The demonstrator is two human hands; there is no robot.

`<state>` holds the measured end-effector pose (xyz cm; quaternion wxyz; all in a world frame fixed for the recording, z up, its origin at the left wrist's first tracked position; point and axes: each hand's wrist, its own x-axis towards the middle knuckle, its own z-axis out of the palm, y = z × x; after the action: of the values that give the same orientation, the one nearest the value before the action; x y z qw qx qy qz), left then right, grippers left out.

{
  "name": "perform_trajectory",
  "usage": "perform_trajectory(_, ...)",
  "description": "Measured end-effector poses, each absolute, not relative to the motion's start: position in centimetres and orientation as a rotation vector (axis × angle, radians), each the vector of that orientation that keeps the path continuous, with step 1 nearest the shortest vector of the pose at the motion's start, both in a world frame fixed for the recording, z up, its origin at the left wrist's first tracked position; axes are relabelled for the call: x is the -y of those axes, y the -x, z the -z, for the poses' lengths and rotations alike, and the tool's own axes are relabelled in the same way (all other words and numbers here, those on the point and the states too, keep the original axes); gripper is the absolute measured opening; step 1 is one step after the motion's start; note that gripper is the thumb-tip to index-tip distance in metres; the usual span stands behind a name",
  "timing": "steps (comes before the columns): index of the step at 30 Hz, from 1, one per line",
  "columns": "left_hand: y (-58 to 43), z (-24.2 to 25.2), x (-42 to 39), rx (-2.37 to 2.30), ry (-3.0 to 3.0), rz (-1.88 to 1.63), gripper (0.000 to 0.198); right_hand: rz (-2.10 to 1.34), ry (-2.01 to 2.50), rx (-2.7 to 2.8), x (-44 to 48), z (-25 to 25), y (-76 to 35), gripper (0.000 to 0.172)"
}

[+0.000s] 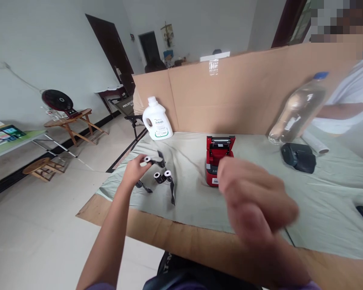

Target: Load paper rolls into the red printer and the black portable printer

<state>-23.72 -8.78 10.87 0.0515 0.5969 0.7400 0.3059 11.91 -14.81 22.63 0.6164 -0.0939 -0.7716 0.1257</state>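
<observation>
My left hand (pixel 136 168) pinches a small paper roll (pixel 148 159) whose dark loose tail curls off to the right. Just below it on the cloth stand two more small rolls, a dark-sided roll (pixel 157 176) and a white-ended roll (pixel 168 174) with a black strip trailing toward me. Another dark strip (pixel 144 187) lies under my left wrist. Close to the camera, my right hand (pixel 255 197) is curled into a fist, blurred; whatever may be inside is hidden. Behind it sits a red label printer (pixel 212 163) with its lid raised, partly covered by that hand.
A white jug (pixel 157 121) stands at the back left against a cardboard screen (pixel 218 104). At right are a clear bottle (pixel 299 108) with a blue cap, a black device (pixel 299 157) and a white tube (pixel 316 141). Another person's arm (pixel 345 108) shows behind them.
</observation>
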Motion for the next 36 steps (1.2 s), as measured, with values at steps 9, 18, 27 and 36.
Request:
perform_trajectory(9, 5.1, -18.3, 4.5, -1.12, -1.98, -1.237, 0.067, -0.342, 0.885, 1.95, 5.5, -21.7, -14.7, 0.023)
perform_trajectory(18, 0.2, -15.5, 2.9, -1.101, -1.76, -1.429, 0.033, -0.804, 1.087, 2.209, 3.0, -20.7, -18.9, 0.032)
perform_trajectory(27, -2.0, -9.7, 6.8, -1.26, -1.041, -1.356, 0.068, -0.652, 1.341, 2.438, -0.2, -17.6, -18.0, 0.024)
perform_trajectory(36, -4.2, -7.2, 9.3, -1.151, -1.259, -1.402, 0.067, -0.564, 1.466, 2.237, -1.2, -16.6, -19.6, 0.024)
